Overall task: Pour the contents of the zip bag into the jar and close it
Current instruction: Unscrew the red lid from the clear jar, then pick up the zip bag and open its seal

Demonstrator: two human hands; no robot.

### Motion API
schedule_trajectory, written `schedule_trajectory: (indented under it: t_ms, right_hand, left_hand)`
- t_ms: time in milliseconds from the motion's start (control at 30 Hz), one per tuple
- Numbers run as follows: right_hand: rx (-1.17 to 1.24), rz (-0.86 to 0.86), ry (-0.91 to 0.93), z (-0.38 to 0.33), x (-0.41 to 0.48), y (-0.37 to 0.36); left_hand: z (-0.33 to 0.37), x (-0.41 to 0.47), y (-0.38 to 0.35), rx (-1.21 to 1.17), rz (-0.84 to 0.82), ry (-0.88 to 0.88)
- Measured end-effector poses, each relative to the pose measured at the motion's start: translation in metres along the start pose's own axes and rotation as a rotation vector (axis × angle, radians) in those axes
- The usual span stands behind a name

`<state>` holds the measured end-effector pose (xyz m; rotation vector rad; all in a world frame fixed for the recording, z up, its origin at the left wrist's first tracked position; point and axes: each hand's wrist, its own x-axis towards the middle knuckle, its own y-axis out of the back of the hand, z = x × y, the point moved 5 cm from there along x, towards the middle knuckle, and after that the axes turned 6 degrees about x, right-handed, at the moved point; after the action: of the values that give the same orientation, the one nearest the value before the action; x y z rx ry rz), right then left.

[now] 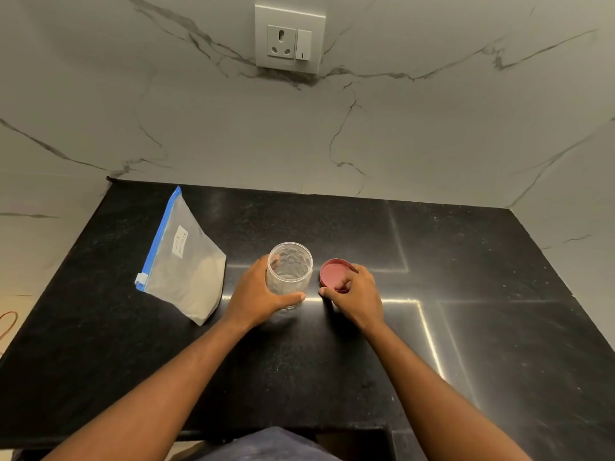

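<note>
Zip bag (186,261) carries a white label (180,241), handwritten, two lines, text running sideways; reads probably "MILK POWDER", letters small and blurry. No other readable text, brand or number anywhere.

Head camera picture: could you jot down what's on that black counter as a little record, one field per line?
surface: black counter against a marble wall
jar: clear jar, upright, open, looks empty
lid: red lid, off the jar, just right of it
bag: zip bag, left of the jar, blue zip strip, handwritten label, pale powder inside
left hand: left hand wrapped around the jar
right hand: right hand on the lid
wall fitting: socket and switch
</note>
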<state>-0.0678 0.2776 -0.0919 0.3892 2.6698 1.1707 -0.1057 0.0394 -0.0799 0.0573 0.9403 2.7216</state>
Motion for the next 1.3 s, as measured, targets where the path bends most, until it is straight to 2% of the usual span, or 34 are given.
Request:
schedule_trajectory:
  t_ms: [100,167,267,333,433,500,633,733,800,900,1000,1300]
  right_hand:
    - [-0.017,-0.028,-0.015,-0.003,-0.003,0.001]
    - [0.019,0.066,0.051,-0.018,-0.006,0.012]
    - [0.130,0.248,0.295,-0.065,-0.015,0.037]
    - [0.224,0.246,0.459,-0.105,-0.022,0.047]
    - [0.311,0.068,0.673,-0.165,-0.036,0.046]
    - [0.278,-0.092,0.808,-0.201,-0.047,0.038]
    - [0.047,-0.385,0.945,-0.265,-0.062,0.011]
    - [-0.137,-0.532,1.062,-0.302,-0.068,-0.011]
    - [-0.246,-0.623,1.128,-0.318,-0.070,-0.023]
    - [-0.369,-0.699,1.203,-0.335,-0.072,-0.042]
    - [-0.428,-0.726,1.257,-0.344,-0.073,-0.058]
    - [-0.477,-0.730,1.455,-0.351,-0.073,-0.066]
  left_hand:
    - [0.006,-0.002,-0.001,-0.020,-0.022,0.011]
    - [0.010,-0.007,0.001,-0.007,-0.049,0.017]
    - [0.020,-0.023,0.015,0.009,-0.016,0.096]
    - [0.031,-0.037,0.035,-0.028,0.061,0.083]
    - [0.044,-0.071,0.073,-0.091,0.192,0.024]
    - [0.052,-0.095,0.098,-0.086,0.299,0.000]
    - [0.051,-0.135,0.140,-0.080,0.588,-0.018]
    - [0.030,-0.153,0.162,-0.029,0.782,0.064]
    - [0.014,-0.154,0.168,-0.021,0.785,0.146]
    - [-0.003,-0.152,0.171,-0.036,0.699,0.239]
    - [-0.008,-0.150,0.172,-0.078,0.681,0.237]
    - [-0.006,-0.157,0.168,-0.031,0.831,0.187]
